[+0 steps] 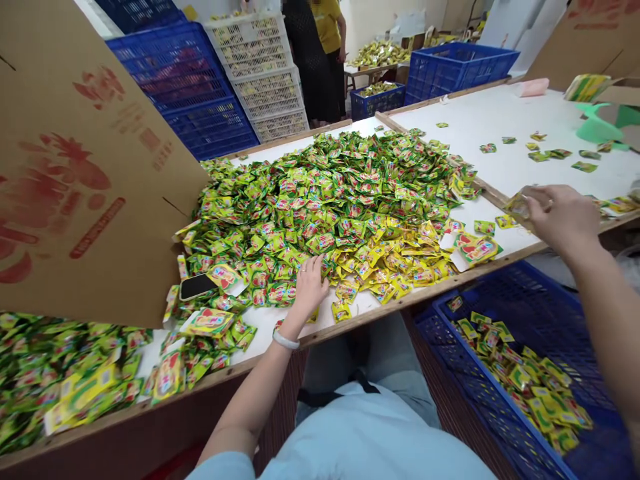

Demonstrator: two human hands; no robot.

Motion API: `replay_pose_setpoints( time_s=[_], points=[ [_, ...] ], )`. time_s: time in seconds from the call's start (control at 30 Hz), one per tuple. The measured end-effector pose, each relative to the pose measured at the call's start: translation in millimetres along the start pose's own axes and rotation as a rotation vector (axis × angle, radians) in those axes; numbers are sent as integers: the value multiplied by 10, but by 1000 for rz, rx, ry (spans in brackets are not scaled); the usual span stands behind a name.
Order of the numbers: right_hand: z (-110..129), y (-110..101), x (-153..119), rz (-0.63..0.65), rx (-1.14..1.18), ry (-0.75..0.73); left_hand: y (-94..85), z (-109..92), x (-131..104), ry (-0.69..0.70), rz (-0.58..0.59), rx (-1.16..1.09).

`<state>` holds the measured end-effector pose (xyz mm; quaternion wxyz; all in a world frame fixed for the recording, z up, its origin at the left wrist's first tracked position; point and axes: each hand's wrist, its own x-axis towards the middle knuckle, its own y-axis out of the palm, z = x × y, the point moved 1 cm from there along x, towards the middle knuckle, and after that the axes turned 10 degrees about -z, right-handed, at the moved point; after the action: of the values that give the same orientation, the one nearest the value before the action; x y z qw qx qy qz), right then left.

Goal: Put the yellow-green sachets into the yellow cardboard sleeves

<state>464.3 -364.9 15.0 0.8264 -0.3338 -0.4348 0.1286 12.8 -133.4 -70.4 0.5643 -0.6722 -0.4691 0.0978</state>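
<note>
A large heap of small green candy packets [320, 180] covers the table, with yellow packets [385, 263] along its near side. My left hand [311, 283] rests at the front of the heap where green meets yellow, fingers stretched onto the packets; its fingertips are partly hidden. Over the table's front edge at the right, my right hand [565, 210] pinches a small, blurred, partly see-through yellowish packet [519, 204] between thumb and fingers. Printed flat boxes with open flaps lie nearby: one box [477, 248] right of the yellow packets, another box [209, 323] at the left.
A big cardboard carton [100, 200] stands on the table at the left, a phone [197, 287] beside it. Below right is a blue crate [500, 400] holding packets. A wooden strip [493, 193] divides the tabletop. Stacked crates [265, 73] and a person [327, 33] are behind.
</note>
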Motion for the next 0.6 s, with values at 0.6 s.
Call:
replay_pose_setpoints(
  time_s=[0.6],
  points=[
    [2214,905,-901,673,154,-661,-250,248,-56,-504,314,-782]
  ],
)
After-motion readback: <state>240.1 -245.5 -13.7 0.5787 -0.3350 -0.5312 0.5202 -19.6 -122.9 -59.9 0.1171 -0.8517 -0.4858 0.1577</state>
